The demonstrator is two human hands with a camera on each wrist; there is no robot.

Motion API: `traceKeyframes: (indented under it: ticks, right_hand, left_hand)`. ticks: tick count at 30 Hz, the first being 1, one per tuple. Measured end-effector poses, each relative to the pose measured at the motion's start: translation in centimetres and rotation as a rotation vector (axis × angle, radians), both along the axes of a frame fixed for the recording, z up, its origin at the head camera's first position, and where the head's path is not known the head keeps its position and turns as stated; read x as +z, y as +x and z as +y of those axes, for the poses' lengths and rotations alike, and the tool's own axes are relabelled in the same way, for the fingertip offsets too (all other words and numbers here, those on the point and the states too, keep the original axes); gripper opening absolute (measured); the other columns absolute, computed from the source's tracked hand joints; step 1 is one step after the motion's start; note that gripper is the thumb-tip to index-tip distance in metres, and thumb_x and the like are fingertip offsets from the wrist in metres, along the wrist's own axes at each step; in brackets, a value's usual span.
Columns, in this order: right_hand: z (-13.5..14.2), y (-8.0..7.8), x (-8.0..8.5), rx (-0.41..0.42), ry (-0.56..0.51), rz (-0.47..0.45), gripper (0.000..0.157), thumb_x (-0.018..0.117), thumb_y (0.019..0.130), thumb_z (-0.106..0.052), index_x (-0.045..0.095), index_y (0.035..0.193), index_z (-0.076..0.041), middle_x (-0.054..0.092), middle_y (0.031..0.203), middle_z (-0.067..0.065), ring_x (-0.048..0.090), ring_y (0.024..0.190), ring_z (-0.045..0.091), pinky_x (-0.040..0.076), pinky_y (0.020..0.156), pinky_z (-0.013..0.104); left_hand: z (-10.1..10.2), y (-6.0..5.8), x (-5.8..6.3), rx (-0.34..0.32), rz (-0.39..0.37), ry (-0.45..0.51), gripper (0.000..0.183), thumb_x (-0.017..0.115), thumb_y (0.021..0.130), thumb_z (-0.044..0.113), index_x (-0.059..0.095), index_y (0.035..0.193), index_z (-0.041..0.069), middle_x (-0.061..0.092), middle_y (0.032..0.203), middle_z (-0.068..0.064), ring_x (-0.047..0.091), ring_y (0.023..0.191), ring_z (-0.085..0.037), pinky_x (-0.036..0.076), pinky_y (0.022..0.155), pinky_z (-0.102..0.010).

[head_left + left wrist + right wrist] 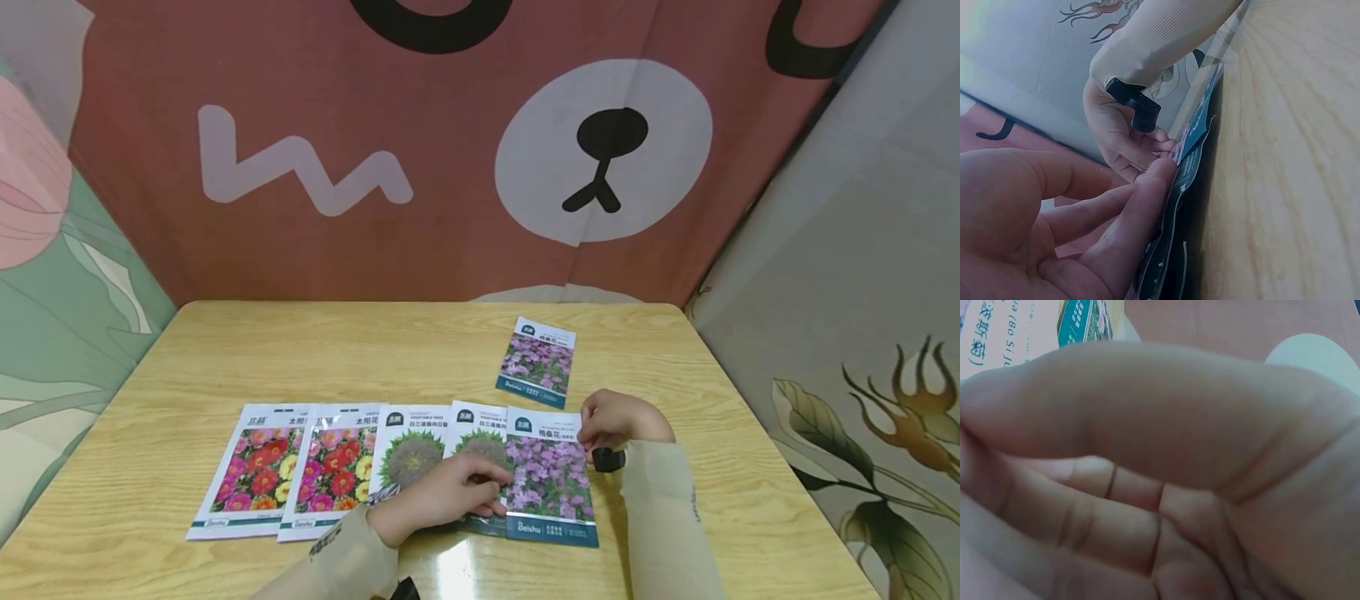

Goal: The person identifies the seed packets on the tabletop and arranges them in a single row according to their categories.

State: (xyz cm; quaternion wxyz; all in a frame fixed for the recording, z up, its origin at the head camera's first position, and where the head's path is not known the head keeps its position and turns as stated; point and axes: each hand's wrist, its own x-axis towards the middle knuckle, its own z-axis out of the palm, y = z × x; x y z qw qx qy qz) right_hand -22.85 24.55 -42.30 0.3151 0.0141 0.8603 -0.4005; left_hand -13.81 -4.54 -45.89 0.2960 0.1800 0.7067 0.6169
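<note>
A seed packet with purple flowers (547,479) lies at the right end of a row on the table. My right hand (626,419) pinches its upper right edge between thumb and curled fingers; in the right wrist view the fingers (1116,412) cover most of the packet. My left hand (450,492) lies over the neighbouring sunflower packet (480,429), its fingertips on the purple packet's left edge. From the left wrist view, the left fingertips (1161,170) press on the packets' face near the dark lower edges (1188,159), which bow slightly up from the wood.
Another sunflower packet (408,454) and two packets with red and yellow flowers (258,467) continue the row leftward, overlapping. A second purple-flower packet (536,362) lies tilted farther back on the wooden table (337,350). Printed cloth (450,250) hangs behind the table.
</note>
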Motion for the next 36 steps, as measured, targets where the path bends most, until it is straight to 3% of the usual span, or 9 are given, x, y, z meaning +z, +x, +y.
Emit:
traceKeyframes:
  ticks: [7,13,20,27,32,36]
  right_hand:
    - [-0.02,0.14,0.06,-0.028,0.025,-0.013,0.015,0.073,0.085,0.004,0.058,0.087,0.001,0.064,0.073,0.012,0.066,0.058,0.017,0.054,0.054,0.025]
    - [0.09,0.19,0.12,-0.046,-0.021,-0.023,0.025,0.074,0.084,0.004,0.052,0.097,0.002,0.063,0.074,0.012,0.065,0.057,0.016,0.055,0.053,0.025]
    - [0.52,0.21,0.36,-0.009,-0.025,0.042,0.027,0.072,0.088,-0.006,0.05,0.103,0.001,0.063,0.08,0.015,0.063,0.062,0.02,0.054,0.056,0.029]
    - [0.57,0.31,0.14,-0.045,-0.009,0.106,0.034,0.072,0.092,-0.013,0.05,0.113,0.002,0.058,0.083,0.014,0.054,0.064,0.021,0.053,0.058,0.033]
    - [0.6,0.13,0.15,-0.042,-0.03,0.139,0.038,0.067,0.096,-0.016,0.049,0.122,0.004,0.054,0.074,0.011,0.048,0.058,0.019,0.05,0.054,0.032]
    - [0.84,-0.17,0.26,-0.024,-0.046,0.164,0.039,0.062,0.1,-0.017,0.046,0.127,0.005,0.05,0.071,0.01,0.041,0.056,0.018,0.046,0.055,0.032]
  left_hand:
    - [0.01,0.04,0.11,-0.006,0.003,0.001,0.024,0.055,0.102,0.003,0.068,0.12,-0.004,0.069,0.111,-0.012,0.073,0.092,-0.027,0.062,0.075,-0.03]
    - [0.02,0.1,0.2,-0.001,-0.011,0.009,0.022,0.055,0.102,0.003,0.068,0.117,-0.004,0.068,0.106,-0.01,0.073,0.092,-0.026,0.061,0.076,-0.031]
    - [0.12,0.13,0.26,0.014,-0.028,0.012,0.019,0.055,0.102,0.004,0.068,0.115,-0.004,0.067,0.104,-0.011,0.072,0.09,-0.026,0.062,0.074,-0.032]
    - [0.02,0.13,0.12,0.045,-0.032,0.036,0.019,0.054,0.103,0.005,0.067,0.114,-0.003,0.066,0.104,-0.011,0.071,0.088,-0.024,0.062,0.073,-0.034]
    - [-0.13,-0.29,-0.05,0.077,-0.026,0.082,0.019,0.052,0.103,0.004,0.064,0.117,-0.003,0.065,0.108,-0.014,0.069,0.091,-0.022,0.061,0.075,-0.034]
    - [0.01,-0.57,-0.05,0.112,0.025,0.112,0.024,0.051,0.101,0.0,0.059,0.123,-0.005,0.063,0.117,-0.018,0.068,0.096,-0.023,0.061,0.077,-0.034]
